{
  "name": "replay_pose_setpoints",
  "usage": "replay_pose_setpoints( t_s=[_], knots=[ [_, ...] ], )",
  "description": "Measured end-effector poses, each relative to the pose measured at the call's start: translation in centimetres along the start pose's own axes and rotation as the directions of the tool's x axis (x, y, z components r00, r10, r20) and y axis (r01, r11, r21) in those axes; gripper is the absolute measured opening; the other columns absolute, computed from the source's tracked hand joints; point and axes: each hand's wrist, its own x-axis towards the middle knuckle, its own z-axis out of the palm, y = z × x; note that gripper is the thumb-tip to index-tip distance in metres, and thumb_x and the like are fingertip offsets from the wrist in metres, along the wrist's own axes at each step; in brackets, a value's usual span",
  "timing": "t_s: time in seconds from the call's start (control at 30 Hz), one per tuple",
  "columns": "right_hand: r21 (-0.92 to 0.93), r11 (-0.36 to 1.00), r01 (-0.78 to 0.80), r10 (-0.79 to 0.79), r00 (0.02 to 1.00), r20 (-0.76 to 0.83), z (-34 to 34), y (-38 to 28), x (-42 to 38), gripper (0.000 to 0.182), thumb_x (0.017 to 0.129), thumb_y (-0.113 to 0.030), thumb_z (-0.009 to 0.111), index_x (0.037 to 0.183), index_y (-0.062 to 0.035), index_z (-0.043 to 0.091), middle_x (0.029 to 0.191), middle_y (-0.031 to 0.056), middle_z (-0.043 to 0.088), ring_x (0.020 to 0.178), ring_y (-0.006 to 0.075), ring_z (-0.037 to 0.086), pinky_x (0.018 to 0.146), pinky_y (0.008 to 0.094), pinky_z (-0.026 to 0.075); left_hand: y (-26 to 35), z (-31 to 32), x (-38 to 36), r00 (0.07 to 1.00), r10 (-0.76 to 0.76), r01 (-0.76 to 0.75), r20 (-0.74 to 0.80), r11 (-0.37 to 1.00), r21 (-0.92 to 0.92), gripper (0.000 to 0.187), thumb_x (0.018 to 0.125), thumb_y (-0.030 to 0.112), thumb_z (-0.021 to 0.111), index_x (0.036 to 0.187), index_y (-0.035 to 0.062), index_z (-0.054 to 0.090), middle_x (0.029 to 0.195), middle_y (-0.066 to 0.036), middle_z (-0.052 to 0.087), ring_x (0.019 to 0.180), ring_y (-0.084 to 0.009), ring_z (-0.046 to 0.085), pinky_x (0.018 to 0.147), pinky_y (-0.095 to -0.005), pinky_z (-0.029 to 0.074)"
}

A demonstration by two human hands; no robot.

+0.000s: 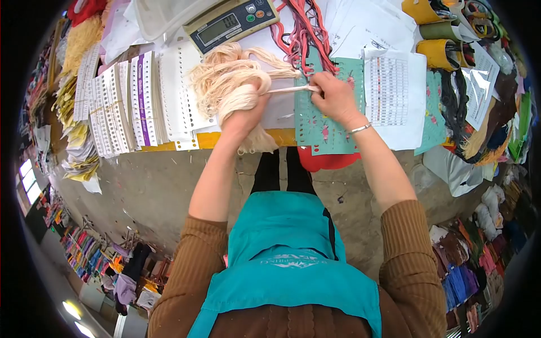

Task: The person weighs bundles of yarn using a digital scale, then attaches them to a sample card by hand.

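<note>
My left hand [247, 115] is closed around a thick bundle of cream yarn [225, 79], with loose loops spilling over the table and hanging past its front edge. A thin drawn-out length of the same yarn [287, 89] runs tight across to my right hand [337, 98], whose fingers are pinched on its end. Beneath the right hand lies a green punched card [329, 132] with pink flower prints. Pink and dark red yarn hanks [310, 34] lie just beyond that hand.
A digital scale [228, 25] stands behind the cream yarn. Punched white cards [112, 107] are stacked at left, and a printed colour chart [394, 101] lies at right. Yellow rolls [439, 53] and dark yarn [453, 98] crowd the far right. The table's yellow front edge [208, 139] faces me.
</note>
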Motion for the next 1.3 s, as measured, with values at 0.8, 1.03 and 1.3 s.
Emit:
replay_pose_setpoints(
  t_s=[0.8, 1.03, 1.3],
  knots=[
    [-0.089, 0.979, -0.184, 0.179, 0.982, -0.06, 0.4, -3.2, 0.1, 0.016, 0.084, -0.019, 0.056, 0.099, -0.0199, 0.062, 0.097, 0.0059, 0.057, 0.084, 0.0308, 0.062, 0.071, 0.0445, 0.05, -5.1, -12.7, -3.4, 0.818, -0.409, 0.43, 0.404, -0.033, -0.902, 0.046, 0.099, 0.018, 0.047, 0.141, 0.003, 0.038, 0.101, -0.013, 0.063, 0.051, -0.0043, 0.038, 0.046, -0.0186, 0.031],
    [0.552, 0.81, -0.196, 0.293, 0.952, -0.091, 1.0, -11.3, -0.4, 0.013, 0.088, -0.009, 0.055, 0.093, -0.004, 0.066, 0.088, 0.0058, 0.068, 0.069, 0.0134, 0.058, 0.066, 0.0277, 0.048, -0.7, -13.6, -9.2, 0.983, 0.09, 0.175, 0.159, -0.711, -0.681, 0.046, 0.101, 0.022, 0.038, 0.146, 0.0139, 0.034, 0.147, -0.021, 0.035, 0.054, -0.0065, 0.037, 0.049, -0.0183, 0.034],
    [0.825, 0.271, -0.496, 0.061, 0.864, 0.5, -0.1, -23.2, -1.9, 0.03, 0.091, -0.027, 0.061, 0.106, -0.0012, 0.06, 0.091, 0.0016, 0.063, 0.077, 0.0059, 0.054, 0.067, 0.0216, 0.043, 2.3, -13.9, -10.2, 0.937, 0.29, 0.295, 0.195, -0.356, -0.887, 0.051, 0.096, 0.03, 0.048, 0.143, 0.0141, 0.04, 0.154, -0.021, 0.022, 0.057, -0.0093, 0.048, 0.059, -0.0252, 0.043]
  ],
)
